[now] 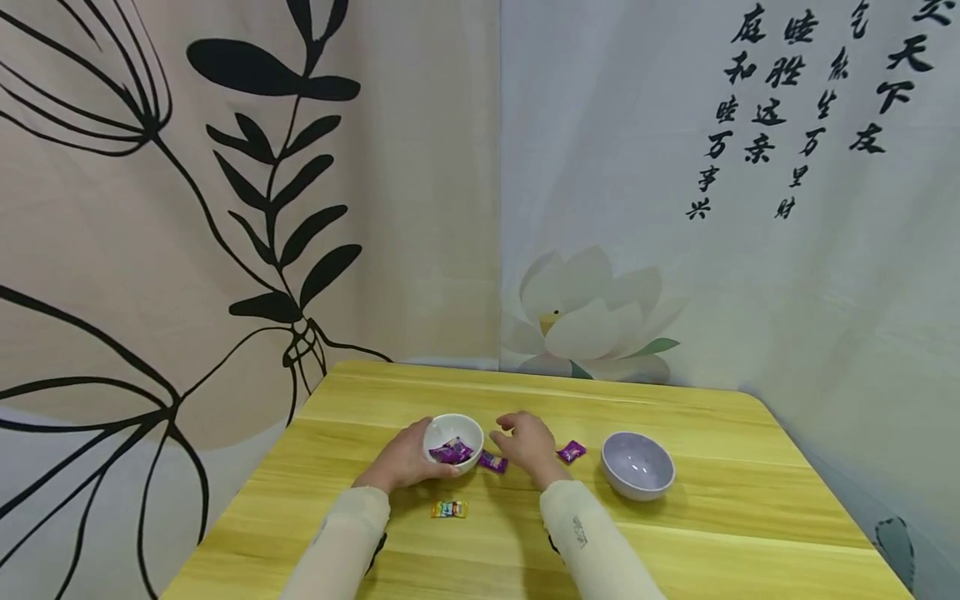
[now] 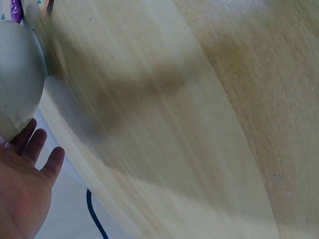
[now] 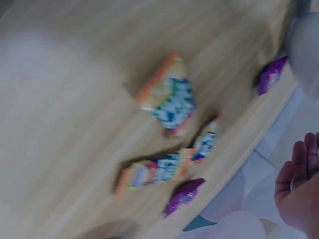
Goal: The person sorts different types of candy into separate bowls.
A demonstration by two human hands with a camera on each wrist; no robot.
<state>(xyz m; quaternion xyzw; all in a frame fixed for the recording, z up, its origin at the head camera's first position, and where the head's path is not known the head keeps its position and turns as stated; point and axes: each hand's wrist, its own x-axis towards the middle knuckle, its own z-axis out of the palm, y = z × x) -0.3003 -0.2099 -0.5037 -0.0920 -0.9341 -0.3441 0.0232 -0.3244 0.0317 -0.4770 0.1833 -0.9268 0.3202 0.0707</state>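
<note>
My left hand grips a small white bowl from its left side, the bowl tilted with its mouth toward me. Inside lie purple-wrapped candies. In the left wrist view, the fingers lie against the outside of the bowl. My right hand is over the table to the right of the bowl, fingers slightly bent, with nothing visible in them. Between hand and bowl lies a purple candy; another purple candy is right of the hand. The right wrist view shows loosely extended fingers.
A lavender bowl stands at the right. A yellow-wrapped candy lies nearer me on the wooden table. Several candies, including an orange-edged one, appear blurred in the right wrist view. Printed curtains hang behind the table.
</note>
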